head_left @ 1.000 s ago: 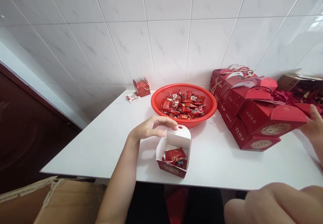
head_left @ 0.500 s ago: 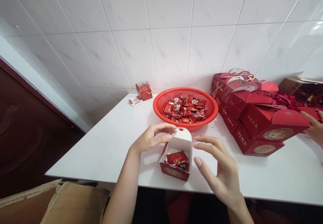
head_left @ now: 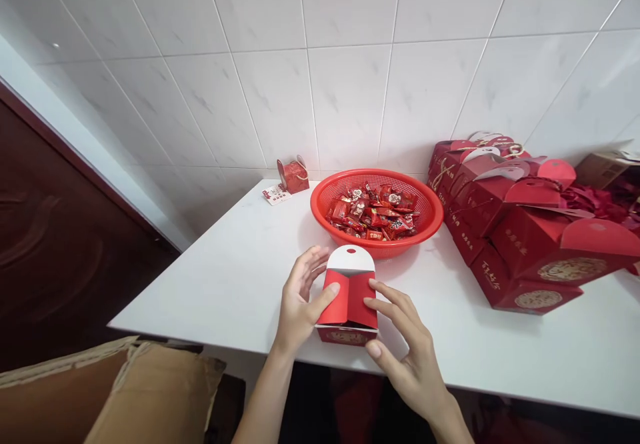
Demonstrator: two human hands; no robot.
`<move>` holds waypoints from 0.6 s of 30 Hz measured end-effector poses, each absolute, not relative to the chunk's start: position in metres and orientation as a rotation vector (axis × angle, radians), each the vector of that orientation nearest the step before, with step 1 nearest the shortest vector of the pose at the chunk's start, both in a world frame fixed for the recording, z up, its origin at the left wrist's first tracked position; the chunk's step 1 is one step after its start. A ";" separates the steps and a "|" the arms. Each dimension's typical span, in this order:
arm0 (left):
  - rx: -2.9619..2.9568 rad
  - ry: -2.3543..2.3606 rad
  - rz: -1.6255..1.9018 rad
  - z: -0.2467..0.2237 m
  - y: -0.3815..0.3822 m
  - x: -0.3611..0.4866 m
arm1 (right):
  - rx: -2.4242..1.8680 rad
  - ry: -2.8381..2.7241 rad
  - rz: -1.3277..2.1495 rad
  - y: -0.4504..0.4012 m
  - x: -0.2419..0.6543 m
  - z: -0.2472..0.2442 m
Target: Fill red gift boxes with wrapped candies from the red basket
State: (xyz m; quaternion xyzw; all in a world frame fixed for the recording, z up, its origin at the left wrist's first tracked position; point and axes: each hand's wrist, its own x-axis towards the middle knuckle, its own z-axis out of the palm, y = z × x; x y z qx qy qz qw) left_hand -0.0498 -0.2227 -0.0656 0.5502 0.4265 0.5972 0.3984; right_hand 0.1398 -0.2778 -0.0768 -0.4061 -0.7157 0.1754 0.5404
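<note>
A small red gift box (head_left: 347, 334) stands near the table's front edge, between my hands. Its two red side flaps (head_left: 361, 297) are folded inward and cover most of the top. The rounded white-faced back flap (head_left: 350, 257), with a hole in it, stands up. My left hand (head_left: 303, 301) lays its thumb on the left flap, its other fingers apart beside the box. Fingertips of my right hand (head_left: 407, 344) touch the right flap, while its thumb is at the front right corner. Both hands are open, not wrapped around the box. What lies inside is hidden.
Behind the box sits a red plastic basket (head_left: 320, 214) of wrapped candies (head_left: 380, 214). Several stacked red boxes (head_left: 520, 251) stand on the right. A small red box (head_left: 295, 176) and a card (head_left: 277, 195) lie near the wall. A cardboard carton (head_left: 155, 391) is at lower left.
The side flaps were up and the candies inside showed; now the flaps are folded inward over them. My hands have moved onto the flaps. The other person's hand at right has left view.
</note>
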 end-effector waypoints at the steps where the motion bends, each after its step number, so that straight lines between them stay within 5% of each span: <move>1: 1.357 1.057 1.519 -0.067 -0.225 -0.048 | -0.982 -1.682 0.417 -0.278 0.139 -0.078; 12: 1.697 0.924 1.538 -0.076 -0.255 -0.018 | -1.184 -1.206 0.426 -0.270 0.136 -0.084; 18: 1.779 0.971 1.610 -0.077 -0.254 -0.007 | -1.217 -1.381 0.258 -0.292 0.132 -0.090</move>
